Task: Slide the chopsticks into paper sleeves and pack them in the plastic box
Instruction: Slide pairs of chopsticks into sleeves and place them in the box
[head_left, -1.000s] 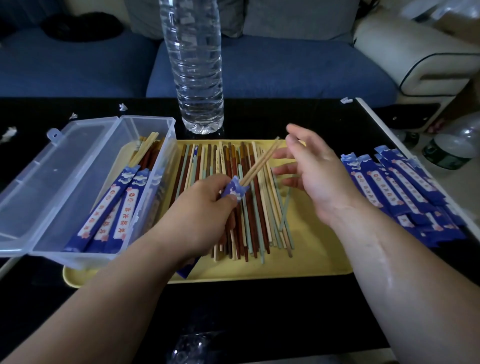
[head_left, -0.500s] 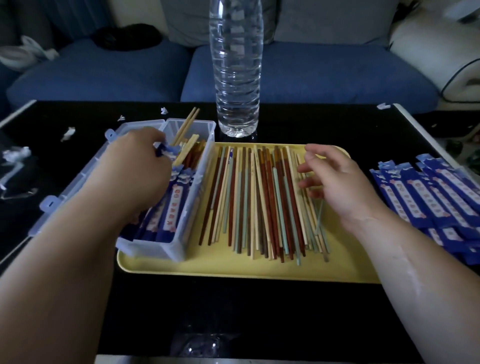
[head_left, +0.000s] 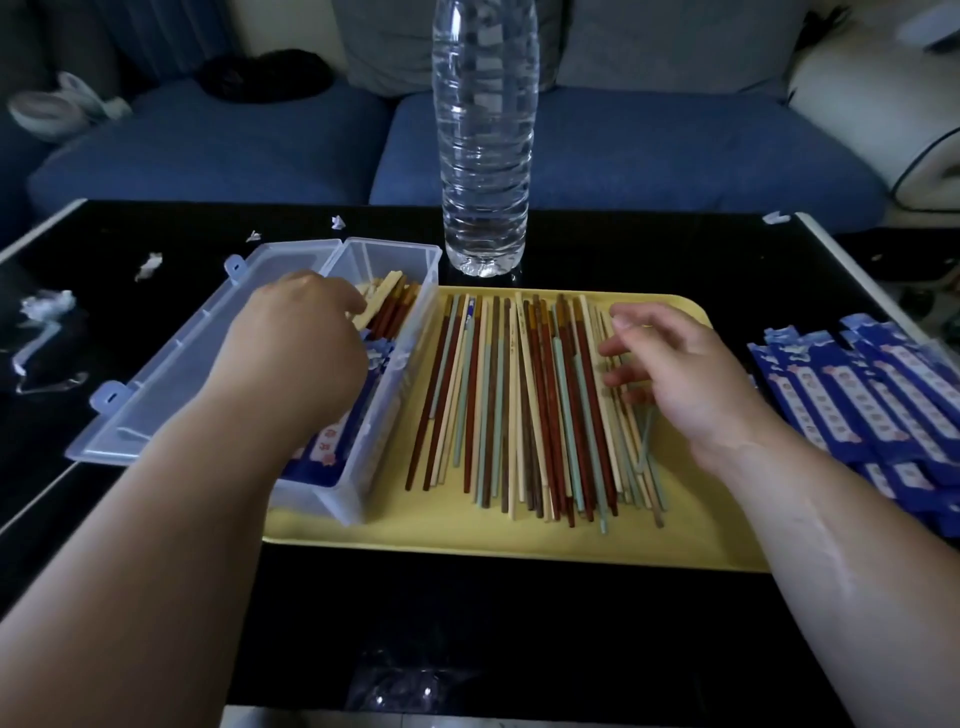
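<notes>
A clear plastic box (head_left: 397, 384) with its lid (head_left: 171, 364) flung open stands on the left end of a yellow tray (head_left: 467, 535). My left hand (head_left: 291, 353) is down inside the box, holding a sleeved pair of chopsticks (head_left: 382, 297) whose pale tips stick out past my fingers. More blue-sleeved pairs (head_left: 327, 444) lie under it. Several loose red, green and pale chopsticks (head_left: 519, 405) lie side by side on the tray. My right hand (head_left: 675, 379) hovers over their right edge with relaxed fingers, holding nothing. A pile of empty blue paper sleeves (head_left: 857, 400) lies right of the tray.
A tall clear water bottle (head_left: 483, 135) stands just behind the tray. Torn paper scraps (head_left: 150, 265) and crumpled clear wrap (head_left: 41, 322) lie on the black table at the left. A blue sofa runs behind the table. The table's right edge is close to the sleeves.
My left hand carried the sleeved pair from over the tray into the box and lowered it flat. My right hand let go of the chopstick tips and sank over the loose chopsticks.
</notes>
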